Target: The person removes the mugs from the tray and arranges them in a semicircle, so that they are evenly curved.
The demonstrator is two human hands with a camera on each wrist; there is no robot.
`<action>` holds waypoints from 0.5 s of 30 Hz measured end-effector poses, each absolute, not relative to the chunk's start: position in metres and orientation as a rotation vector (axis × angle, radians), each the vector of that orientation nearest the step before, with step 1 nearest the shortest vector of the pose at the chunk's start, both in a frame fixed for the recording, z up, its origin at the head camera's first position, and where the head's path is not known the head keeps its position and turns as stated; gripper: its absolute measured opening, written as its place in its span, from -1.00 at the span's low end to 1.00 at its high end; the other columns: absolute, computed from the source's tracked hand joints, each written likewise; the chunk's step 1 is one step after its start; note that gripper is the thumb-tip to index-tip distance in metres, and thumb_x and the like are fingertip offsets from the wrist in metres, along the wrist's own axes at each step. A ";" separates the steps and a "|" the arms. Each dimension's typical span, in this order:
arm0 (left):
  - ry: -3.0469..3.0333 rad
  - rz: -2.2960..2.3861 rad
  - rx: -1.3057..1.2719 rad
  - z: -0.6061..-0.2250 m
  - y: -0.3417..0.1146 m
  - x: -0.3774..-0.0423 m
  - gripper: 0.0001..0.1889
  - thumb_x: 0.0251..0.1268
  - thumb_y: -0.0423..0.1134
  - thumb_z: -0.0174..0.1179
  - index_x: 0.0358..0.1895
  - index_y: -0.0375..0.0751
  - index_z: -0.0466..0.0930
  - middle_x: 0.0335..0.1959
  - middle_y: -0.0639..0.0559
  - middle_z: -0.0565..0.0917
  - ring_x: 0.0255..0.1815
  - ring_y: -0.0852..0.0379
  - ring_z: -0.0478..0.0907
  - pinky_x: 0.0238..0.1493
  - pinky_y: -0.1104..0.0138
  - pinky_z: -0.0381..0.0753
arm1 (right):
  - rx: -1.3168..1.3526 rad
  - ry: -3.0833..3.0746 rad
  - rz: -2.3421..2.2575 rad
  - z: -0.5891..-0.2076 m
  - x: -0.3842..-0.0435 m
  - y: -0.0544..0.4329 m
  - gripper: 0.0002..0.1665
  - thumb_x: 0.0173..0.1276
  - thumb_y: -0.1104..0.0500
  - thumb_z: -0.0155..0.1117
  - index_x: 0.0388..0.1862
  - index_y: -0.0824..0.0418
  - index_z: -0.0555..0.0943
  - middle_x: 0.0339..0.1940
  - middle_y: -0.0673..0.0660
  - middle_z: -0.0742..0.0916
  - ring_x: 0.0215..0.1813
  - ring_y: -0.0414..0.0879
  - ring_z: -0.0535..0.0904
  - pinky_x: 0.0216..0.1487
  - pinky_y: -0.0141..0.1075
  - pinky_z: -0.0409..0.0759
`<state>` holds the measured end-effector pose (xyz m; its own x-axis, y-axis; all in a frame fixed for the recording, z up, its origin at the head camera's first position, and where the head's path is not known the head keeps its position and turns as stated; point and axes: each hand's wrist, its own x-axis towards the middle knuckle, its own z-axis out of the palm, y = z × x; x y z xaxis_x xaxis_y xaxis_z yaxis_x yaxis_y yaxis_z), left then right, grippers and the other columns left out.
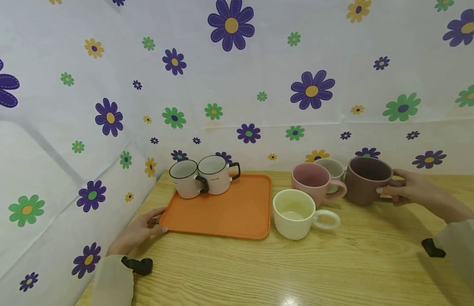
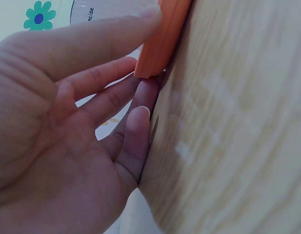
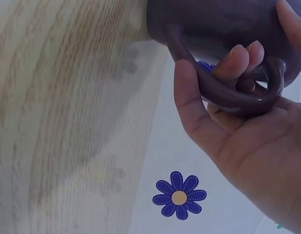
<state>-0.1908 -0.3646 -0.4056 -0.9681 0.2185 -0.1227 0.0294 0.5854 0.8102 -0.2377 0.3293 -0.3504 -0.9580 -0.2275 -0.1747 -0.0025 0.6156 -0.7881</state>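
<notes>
My left hand (image 1: pixel 139 229) holds the left front corner of an orange tray (image 1: pixel 221 214), thumb on the rim and fingers at the edge in the left wrist view. Two white mugs with black rims, one at the left (image 1: pixel 186 183) and one beside it (image 1: pixel 217 178), stand at the tray's back left. With fingers curled through its handle (image 3: pixel 228 97), my right hand (image 1: pixel 420 191) grips a dark brown mug (image 1: pixel 361 185); whether its base touches the table cannot be told. Left of it are a pink mug (image 1: pixel 311 182) and a pale yellow mug (image 1: pixel 292 216).
Behind the pink mug, a greyish-white mug (image 1: pixel 332 168) is partly hidden. Everything stands on a light wooden table (image 1: pixel 240 272). A white cloth with printed flowers (image 1: pixel 259 63) hangs along the back and left sides.
</notes>
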 end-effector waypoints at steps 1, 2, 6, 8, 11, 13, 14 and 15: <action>2.606 1.326 0.198 -0.406 -0.365 -0.191 -0.24 0.39 -0.31 0.30 0.52 -0.51 0.13 0.26 -0.46 0.47 0.20 -0.30 0.49 0.15 -0.05 0.50 | -0.202 2.590 -1.255 -0.351 -0.238 0.329 -0.09 0.54 0.09 0.21 0.47 0.63 -0.04 -0.31 0.20 0.64 -0.30 -0.16 0.56 -0.17 -0.24 0.70; 2.608 1.321 0.196 -0.406 -0.365 -0.191 -0.23 0.39 -0.30 0.30 0.52 -0.51 0.12 0.27 -0.46 0.46 0.20 -0.30 0.48 0.17 -0.07 0.49 | -0.217 2.589 -1.253 -0.351 -0.239 0.330 -0.10 0.54 0.10 0.21 0.47 0.63 -0.04 -0.31 0.21 0.64 -0.29 -0.16 0.57 -0.17 -0.24 0.70; 2.602 1.326 0.163 -0.407 -0.365 -0.191 -0.23 0.38 -0.30 0.31 0.53 -0.48 0.14 0.27 -0.43 0.48 0.21 -0.28 0.49 0.19 -0.07 0.47 | -0.265 2.589 -1.247 -0.352 -0.242 0.331 -0.10 0.54 0.14 0.20 0.50 0.63 -0.04 -0.16 0.28 0.66 -0.23 -0.19 0.61 -0.14 -0.22 0.71; 2.608 1.313 0.167 -0.407 -0.365 -0.192 -0.24 0.39 -0.30 0.30 0.53 -0.49 0.13 0.26 -0.44 0.49 0.19 -0.28 0.50 0.15 -0.06 0.49 | -0.289 2.588 -1.243 -0.353 -0.244 0.332 -0.10 0.54 0.14 0.20 0.50 0.63 -0.03 -0.09 0.27 0.66 -0.20 -0.21 0.63 -0.13 -0.21 0.71; 2.610 1.310 0.163 -0.407 -0.365 -0.192 -0.24 0.39 -0.31 0.30 0.52 -0.51 0.13 0.24 -0.45 0.49 0.17 -0.28 0.50 0.11 -0.03 0.51 | -0.317 2.603 -1.232 -0.355 -0.245 0.333 -0.12 0.54 0.13 0.20 0.49 0.63 -0.01 0.02 0.38 0.66 -0.15 -0.23 0.65 -0.13 -0.19 0.71; 2.615 1.300 0.158 -0.407 -0.365 -0.192 -0.24 0.39 -0.31 0.29 0.52 -0.51 0.12 0.25 -0.45 0.48 0.18 -0.28 0.50 0.10 -0.05 0.51 | -0.323 2.617 -1.221 -0.357 -0.246 0.334 -0.12 0.54 0.13 0.20 0.49 0.63 0.00 0.09 0.50 0.62 -0.14 -0.25 0.65 -0.13 -0.20 0.71; 2.615 1.300 0.154 -0.407 -0.365 -0.192 -0.24 0.39 -0.31 0.29 0.52 -0.51 0.12 0.25 -0.45 0.48 0.18 -0.28 0.50 0.10 -0.06 0.51 | -0.321 2.622 -1.217 -0.357 -0.246 0.334 -0.11 0.55 0.13 0.20 0.50 0.64 -0.01 0.13 0.57 0.59 -0.14 -0.25 0.64 -0.13 -0.20 0.71; 2.615 1.301 0.149 -0.407 -0.365 -0.192 -0.24 0.39 -0.31 0.29 0.52 -0.50 0.12 0.25 -0.46 0.48 0.18 -0.29 0.49 0.10 -0.07 0.50 | -0.319 2.626 -1.212 -0.358 -0.246 0.335 -0.11 0.55 0.13 0.19 0.50 0.64 -0.02 0.16 0.63 0.55 -0.15 -0.25 0.63 -0.13 -0.20 0.71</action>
<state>-0.1922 -0.3646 -0.4069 -0.9713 0.1862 -0.1479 -0.0057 0.6036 0.7972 -0.2459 0.3348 -0.3579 -0.9496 -0.2908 -0.1172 -0.0995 0.6339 -0.7670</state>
